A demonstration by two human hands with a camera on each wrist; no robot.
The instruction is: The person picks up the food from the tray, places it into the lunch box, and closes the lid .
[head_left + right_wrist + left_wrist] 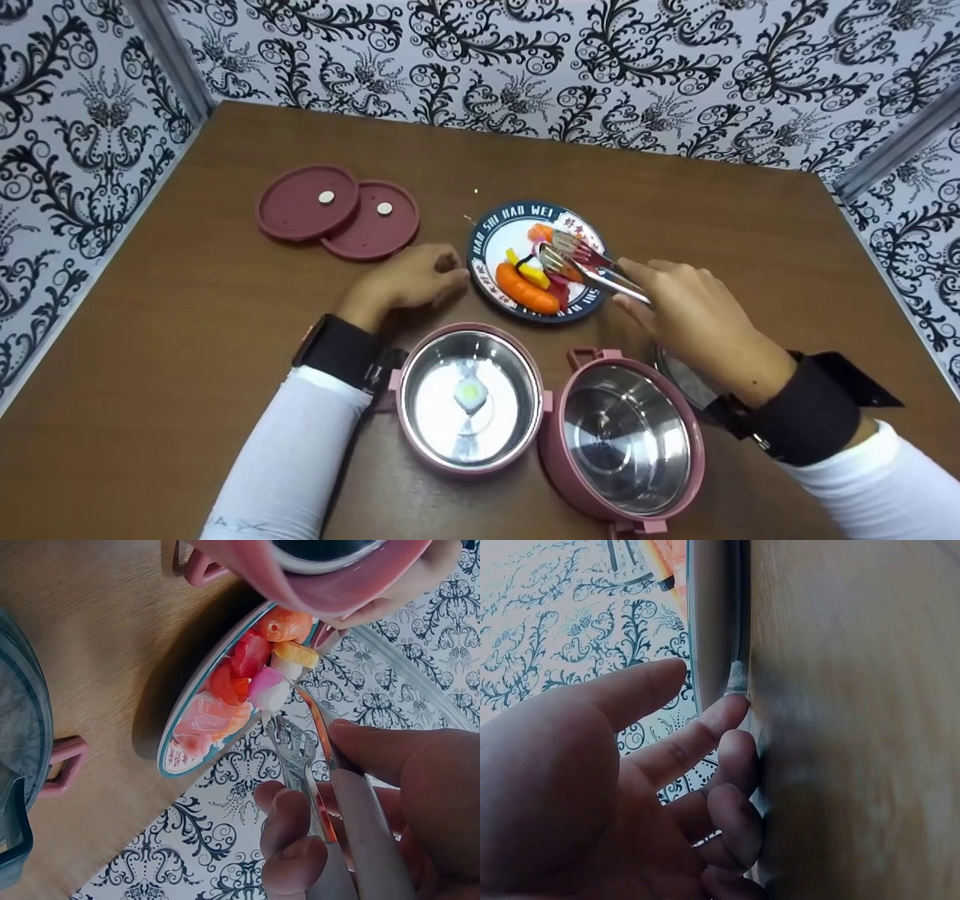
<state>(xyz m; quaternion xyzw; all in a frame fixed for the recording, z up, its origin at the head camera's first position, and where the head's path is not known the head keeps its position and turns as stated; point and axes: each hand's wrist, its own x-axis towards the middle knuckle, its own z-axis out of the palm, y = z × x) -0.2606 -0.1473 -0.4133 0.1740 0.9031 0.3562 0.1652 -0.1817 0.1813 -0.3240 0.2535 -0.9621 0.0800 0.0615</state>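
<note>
My right hand (701, 319) holds metal tongs (615, 286) over a round plate (486, 225) with a dark lettered rim. In the right wrist view, the tongs' tips (289, 736) are spread close to a pink and white food piece (268, 688); whether they touch it I cannot tell. An orange sausage-shaped piece (525, 289), a yellow piece (534, 275) and several red and orange pieces share the plate. At the plate's left edge rests my left hand (409, 281). Its index fingertip touches the rim in the left wrist view, the other fingers loosely bent against the table.
Nearer me stand two pink pots with steel insides; the left pot (517, 349) has a small pale green and white piece (470, 394) inside, beside the right pot (551, 465). Two dark red lids (289, 214) overlap at the left. Below my right wrist is a partly hidden glass item (686, 382).
</note>
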